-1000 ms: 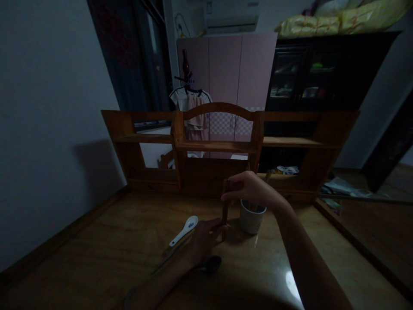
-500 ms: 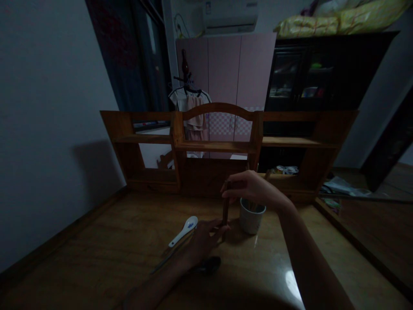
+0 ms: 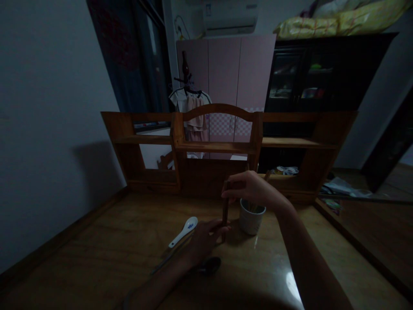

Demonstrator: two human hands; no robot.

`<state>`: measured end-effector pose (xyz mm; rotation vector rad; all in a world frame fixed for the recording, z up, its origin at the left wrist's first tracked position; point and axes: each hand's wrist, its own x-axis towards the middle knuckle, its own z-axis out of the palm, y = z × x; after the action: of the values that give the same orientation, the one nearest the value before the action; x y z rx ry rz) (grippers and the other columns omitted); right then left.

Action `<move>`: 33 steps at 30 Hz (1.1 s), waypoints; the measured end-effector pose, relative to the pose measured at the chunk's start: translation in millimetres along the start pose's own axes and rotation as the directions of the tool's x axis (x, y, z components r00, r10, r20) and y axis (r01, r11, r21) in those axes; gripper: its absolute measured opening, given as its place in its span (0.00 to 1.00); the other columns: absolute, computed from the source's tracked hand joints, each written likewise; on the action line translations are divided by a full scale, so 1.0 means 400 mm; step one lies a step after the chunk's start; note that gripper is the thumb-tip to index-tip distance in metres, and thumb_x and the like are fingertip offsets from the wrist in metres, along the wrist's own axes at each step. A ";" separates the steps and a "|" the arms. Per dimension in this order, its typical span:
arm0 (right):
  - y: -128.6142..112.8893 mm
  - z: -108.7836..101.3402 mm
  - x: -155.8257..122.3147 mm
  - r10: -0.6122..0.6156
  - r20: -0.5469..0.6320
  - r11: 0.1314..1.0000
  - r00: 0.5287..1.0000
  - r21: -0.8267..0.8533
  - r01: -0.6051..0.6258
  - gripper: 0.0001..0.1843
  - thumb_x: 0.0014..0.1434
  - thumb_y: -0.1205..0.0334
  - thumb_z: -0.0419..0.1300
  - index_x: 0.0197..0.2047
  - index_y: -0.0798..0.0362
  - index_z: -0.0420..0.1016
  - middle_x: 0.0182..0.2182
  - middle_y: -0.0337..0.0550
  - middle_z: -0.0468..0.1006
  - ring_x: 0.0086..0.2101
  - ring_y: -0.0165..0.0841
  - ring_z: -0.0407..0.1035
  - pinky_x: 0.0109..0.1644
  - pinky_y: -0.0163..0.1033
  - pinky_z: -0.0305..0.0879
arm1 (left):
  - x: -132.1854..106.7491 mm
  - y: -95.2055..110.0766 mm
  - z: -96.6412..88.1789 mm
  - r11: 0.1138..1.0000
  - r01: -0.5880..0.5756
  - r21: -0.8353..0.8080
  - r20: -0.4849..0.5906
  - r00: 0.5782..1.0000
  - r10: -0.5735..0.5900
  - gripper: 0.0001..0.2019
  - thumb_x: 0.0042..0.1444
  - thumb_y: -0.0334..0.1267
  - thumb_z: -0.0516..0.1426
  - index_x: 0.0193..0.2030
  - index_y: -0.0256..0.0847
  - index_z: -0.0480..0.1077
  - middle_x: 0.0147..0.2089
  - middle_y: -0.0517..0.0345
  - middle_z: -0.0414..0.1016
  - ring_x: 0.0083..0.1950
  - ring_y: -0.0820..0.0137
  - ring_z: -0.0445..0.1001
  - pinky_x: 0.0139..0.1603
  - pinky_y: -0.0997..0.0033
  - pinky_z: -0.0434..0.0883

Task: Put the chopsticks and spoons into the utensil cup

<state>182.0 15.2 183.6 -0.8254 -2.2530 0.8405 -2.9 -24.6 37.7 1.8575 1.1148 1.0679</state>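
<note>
My right hand pinches the top of a bundle of brown wooden chopsticks held upright, with their lower ends on the wooden table. My left hand closes its fingers around the lower ends of the same chopsticks. Just right of them stands a white cup with more sticks in it, partly hidden behind my right wrist. A white ceramic spoon with a blue mark lies left of my left hand, and a dark spoon lies under my left forearm.
A wooden shelf unit stands along the table's far edge, with small items on its lower right shelf. A thin metal utensil lies beside the white spoon. The room is dim; a pink wardrobe and a dark cabinet stand behind.
Both hands keep their hold on the upright chopsticks; they have barely shifted. The view has moved a little.
</note>
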 end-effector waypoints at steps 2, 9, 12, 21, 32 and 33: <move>-0.003 -0.001 -0.002 0.000 0.011 1.000 1.000 0.012 0.000 0.15 0.57 0.49 0.64 0.33 0.55 0.76 0.27 0.42 0.80 0.30 0.34 0.77 0.29 0.32 0.68 | -0.002 -0.002 0.002 1.000 0.006 -0.009 -0.003 1.000 -0.006 0.13 0.59 0.46 0.55 0.46 0.48 0.76 0.45 0.62 0.81 0.46 0.65 0.78 0.49 0.70 0.73; -0.027 -0.100 -0.060 0.018 -0.121 0.999 0.993 0.038 -0.013 0.17 0.56 0.48 0.64 0.36 0.54 0.77 0.28 0.42 0.80 0.30 0.35 0.76 0.32 0.35 0.70 | -0.007 -0.006 0.006 0.998 -0.059 0.033 -0.024 0.998 0.060 0.14 0.63 0.45 0.52 0.43 0.43 0.77 0.43 0.57 0.79 0.43 0.66 0.76 0.44 0.72 0.71; -0.024 -0.176 -0.117 0.034 -0.332 0.997 0.943 -0.056 -0.056 0.16 0.55 0.48 0.65 0.36 0.53 0.79 0.31 0.43 0.80 0.32 0.36 0.75 0.35 0.36 0.70 | -0.007 -0.001 0.003 0.990 -0.116 0.078 -0.025 0.993 0.118 0.19 0.67 0.44 0.46 0.39 0.42 0.77 0.41 0.56 0.78 0.44 0.66 0.75 0.46 0.71 0.68; 0.084 -0.313 -0.282 0.108 -0.760 0.952 0.641 -0.107 -0.288 0.18 0.55 0.46 0.63 0.42 0.50 0.80 0.37 0.50 0.81 0.38 0.44 0.75 0.40 0.44 0.68 | -0.005 -0.014 0.010 0.991 -0.121 0.054 -0.040 0.992 0.124 0.20 0.67 0.44 0.45 0.37 0.41 0.76 0.39 0.55 0.78 0.43 0.67 0.74 0.46 0.71 0.68; 0.113 -0.310 -0.237 0.242 -0.528 0.933 0.814 -0.104 -0.345 0.23 0.53 0.42 0.64 0.39 0.54 0.80 0.37 0.47 0.81 0.39 0.42 0.73 0.40 0.40 0.65 | -0.009 0.005 0.008 0.992 -0.099 0.080 -0.031 0.994 0.102 0.19 0.67 0.45 0.46 0.35 0.41 0.75 0.37 0.56 0.77 0.42 0.68 0.74 0.45 0.72 0.66; 0.119 -0.306 -0.226 0.258 -0.495 0.933 0.830 -0.095 -0.347 0.24 0.52 0.41 0.64 0.39 0.55 0.80 0.37 0.47 0.81 0.39 0.42 0.73 0.40 0.39 0.65 | -0.009 0.005 0.008 0.992 -0.097 0.082 -0.029 0.995 0.100 0.19 0.67 0.44 0.46 0.35 0.41 0.75 0.37 0.56 0.77 0.42 0.68 0.74 0.45 0.72 0.66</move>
<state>340.3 22.9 198.5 -1.3442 -1.7957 0.4907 -0.5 -29.2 37.0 1.9823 1.1100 1.1279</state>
